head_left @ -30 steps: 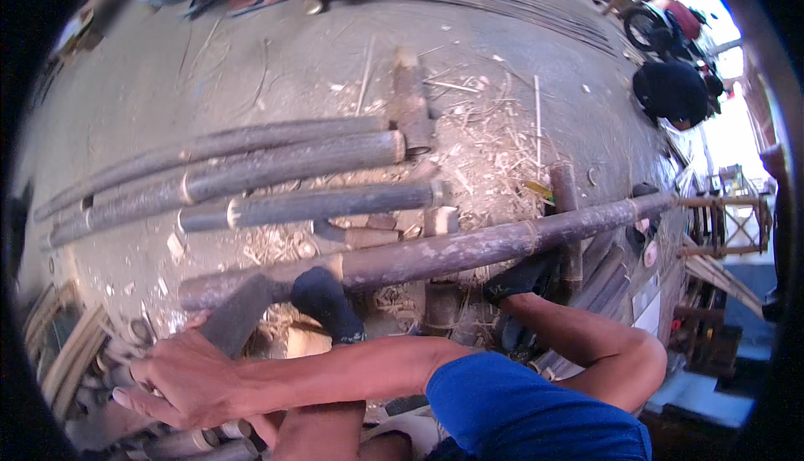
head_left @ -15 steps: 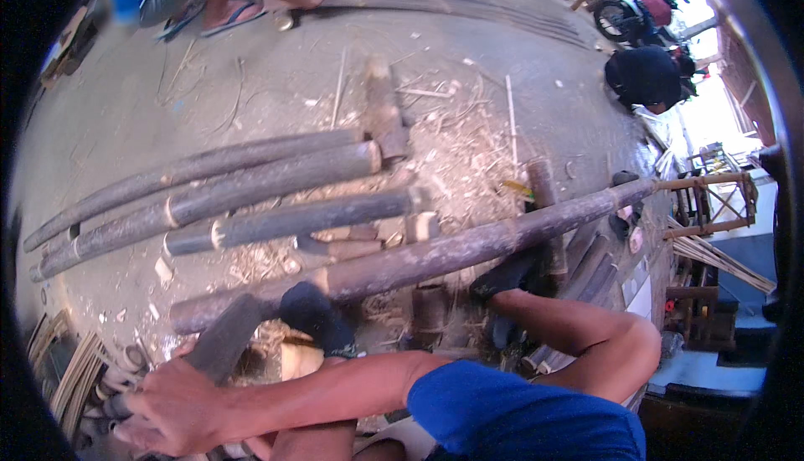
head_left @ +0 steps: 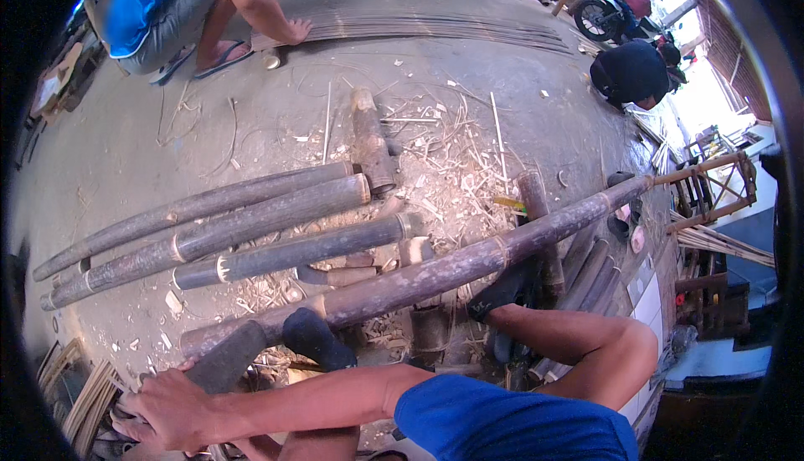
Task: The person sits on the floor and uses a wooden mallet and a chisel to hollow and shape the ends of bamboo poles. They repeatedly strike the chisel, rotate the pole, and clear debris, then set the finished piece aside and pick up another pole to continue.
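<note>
My right hand [head_left: 163, 406] is at the lower left, its forearm reaching across from the right. Its fingers are closed at the base of a broad, dark grey, machete-like blade [head_left: 226, 356]. The blade's far end lies against the near left end of a long brown bamboo pole [head_left: 402, 283]. My left hand is mostly hidden under the right one, with only a bit of its fingers [head_left: 186, 365] showing beside the blade's base. My dark-socked foot [head_left: 316, 339] presses close to the pole. My other foot [head_left: 502, 289] is farther right along it.
Several cut bamboo poles [head_left: 251, 215] lie to the left, with a short bamboo piece [head_left: 371, 143] beyond. Shavings [head_left: 456, 180] litter the floor. At the far left a co-worker's hand [head_left: 295, 32] presses on long strips [head_left: 435, 29]. Another person [head_left: 632, 74] crouches by a motorcycle [head_left: 611, 13].
The view has shifted, so the floor and poles sit lower in the picture and more of the co-worker shows. My hands and the blade keep nearly the same place by the pole's end.
</note>
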A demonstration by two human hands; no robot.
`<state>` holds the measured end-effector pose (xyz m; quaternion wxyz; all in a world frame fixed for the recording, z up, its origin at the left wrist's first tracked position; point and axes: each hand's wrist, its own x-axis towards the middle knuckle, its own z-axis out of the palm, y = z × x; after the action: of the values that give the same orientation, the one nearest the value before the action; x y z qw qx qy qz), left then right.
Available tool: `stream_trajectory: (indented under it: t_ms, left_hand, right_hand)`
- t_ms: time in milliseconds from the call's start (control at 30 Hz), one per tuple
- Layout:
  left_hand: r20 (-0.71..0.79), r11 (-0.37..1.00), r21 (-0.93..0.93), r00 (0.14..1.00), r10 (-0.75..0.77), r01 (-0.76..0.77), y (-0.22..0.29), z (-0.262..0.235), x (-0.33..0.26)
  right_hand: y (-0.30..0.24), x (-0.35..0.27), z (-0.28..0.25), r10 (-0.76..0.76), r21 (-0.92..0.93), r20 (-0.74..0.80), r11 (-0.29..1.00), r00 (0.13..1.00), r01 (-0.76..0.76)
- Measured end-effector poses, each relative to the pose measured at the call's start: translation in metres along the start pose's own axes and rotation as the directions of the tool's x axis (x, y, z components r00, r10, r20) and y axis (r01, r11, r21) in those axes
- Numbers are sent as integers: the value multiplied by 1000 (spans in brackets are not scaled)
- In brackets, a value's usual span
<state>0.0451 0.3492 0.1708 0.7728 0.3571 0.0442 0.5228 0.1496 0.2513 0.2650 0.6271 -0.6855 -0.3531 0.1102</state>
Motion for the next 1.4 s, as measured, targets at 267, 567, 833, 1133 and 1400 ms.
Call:
stream_trajectory:
  t_ms: [267,567,833,1133,1400]
  left_hand:
    - [-21,1000,-13,999,26,-26,10,0,11]
    - [-69,989,-116,994,83,-91,25,14,23]
    - [-128,904,-405,988,90,-135,8,64,67]
    - [56,941,-132,951,-305,310,13,215,7]
    - [595,673,552,332,-732,493,-39,237,24]
  right_hand:
    - [-13,-4,1,-15,-21,-118,1000,993,12]
    - [11,-23,-24,-43,147,159,989,986,19]
    - [15,-106,-93,178,-225,-29,958,984,-180]
    - [-24,-180,-146,-228,-702,-313,710,922,-62]
    - [-96,-308,-181,218,222,-463,967,859,-126]
